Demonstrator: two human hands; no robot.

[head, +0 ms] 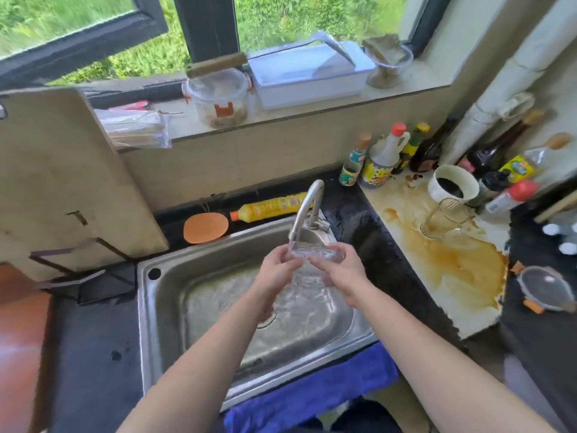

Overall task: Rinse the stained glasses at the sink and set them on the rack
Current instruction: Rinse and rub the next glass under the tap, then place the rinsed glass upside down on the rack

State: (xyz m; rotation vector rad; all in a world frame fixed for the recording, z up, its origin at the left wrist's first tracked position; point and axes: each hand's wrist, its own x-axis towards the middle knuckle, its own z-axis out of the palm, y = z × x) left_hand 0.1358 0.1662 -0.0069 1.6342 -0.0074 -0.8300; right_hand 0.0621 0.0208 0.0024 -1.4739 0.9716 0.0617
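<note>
A clear glass (315, 256) is held under the faucet (307, 207) over the steel sink (162, 307), with water running onto it and spilling below. My left hand (279, 268) grips its left side and my right hand (342, 271) grips its right side. A second, stained glass (443, 218) stands on the white board at the right, amid a brown spill (462, 264). A dark wire rack (84, 273) sits on the counter left of the sink.
A white mug (452, 184) with dark liquid and several sauce bottles (381, 157) crowd the back right corner. A yellow detergent bottle (271, 207) and an orange sponge (206, 228) lie behind the sink. A blue cloth (312, 392) hangs over the front edge.
</note>
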